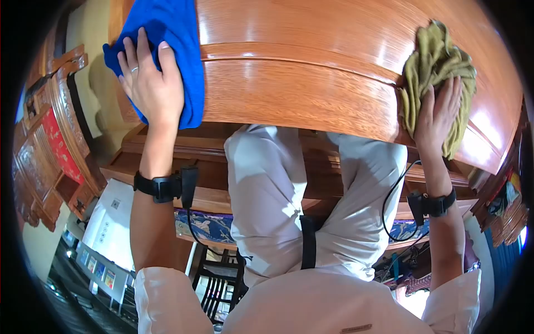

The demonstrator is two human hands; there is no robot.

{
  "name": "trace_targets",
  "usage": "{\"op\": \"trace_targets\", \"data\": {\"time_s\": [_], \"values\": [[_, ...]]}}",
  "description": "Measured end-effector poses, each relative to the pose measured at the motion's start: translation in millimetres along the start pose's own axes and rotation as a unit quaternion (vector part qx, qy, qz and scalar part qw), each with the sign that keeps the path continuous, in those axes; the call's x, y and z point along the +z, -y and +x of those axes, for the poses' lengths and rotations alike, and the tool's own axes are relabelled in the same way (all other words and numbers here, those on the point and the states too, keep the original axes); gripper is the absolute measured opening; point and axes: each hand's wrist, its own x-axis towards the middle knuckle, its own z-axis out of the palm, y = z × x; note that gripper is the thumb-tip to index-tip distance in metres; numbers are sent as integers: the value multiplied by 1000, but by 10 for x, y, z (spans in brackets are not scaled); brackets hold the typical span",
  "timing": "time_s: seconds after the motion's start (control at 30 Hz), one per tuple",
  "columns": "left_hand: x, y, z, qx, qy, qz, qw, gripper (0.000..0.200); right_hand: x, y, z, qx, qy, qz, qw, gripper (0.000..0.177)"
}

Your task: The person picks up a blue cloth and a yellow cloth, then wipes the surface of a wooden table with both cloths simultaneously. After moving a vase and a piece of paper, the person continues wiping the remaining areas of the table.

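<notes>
My left hand (150, 83) lies flat on a bright blue cloth (190, 67), its fingers spread and a ring on one of them. The cloth is spread over the left end of a glossy brown wooden table top (289, 89) and hangs a little past its near edge. Over at the right end, my right hand (436, 119) rests on a crumpled olive-green cloth (436, 53). Its fingers are stretched out on top and the thumb stands apart; folds of the cloth bunch up around the hand.
A carved wooden chair (50, 150) with a red panel stands at the left. Below it are a white board (108, 217) and a dark slatted chair (217, 284). My knees (267, 167) are close to the table's near edge. Black wrist straps (161, 188) carry cables.
</notes>
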Motion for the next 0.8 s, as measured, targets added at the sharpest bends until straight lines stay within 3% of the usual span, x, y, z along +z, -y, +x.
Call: {"op": "trace_targets", "data": {"time_s": [0.17, 0.43, 0.5, 0.6, 0.8], "values": [[42, -83, 17, -30, -19, 41, 999, 57, 144, 163, 53, 26, -22, -38, 999, 70], [44, -142, 22, -69, -17, 34, 997, 59, 130, 1308, 46, -100, -20, 17, 995, 69], [43, -154, 22, -72, -22, 21, 997, 59, 54, 1327, 32, -193, 42, 50, 979, 65], [37, -178, 14, -77, -27, 16, 997, 58, -90, 802, 162, -293, 93, 69, 949, 59], [1, -324, 3, -161, -10, 17, 987, 61, -246, -590, 201, -191, 69, -6, 979, 59]]}}
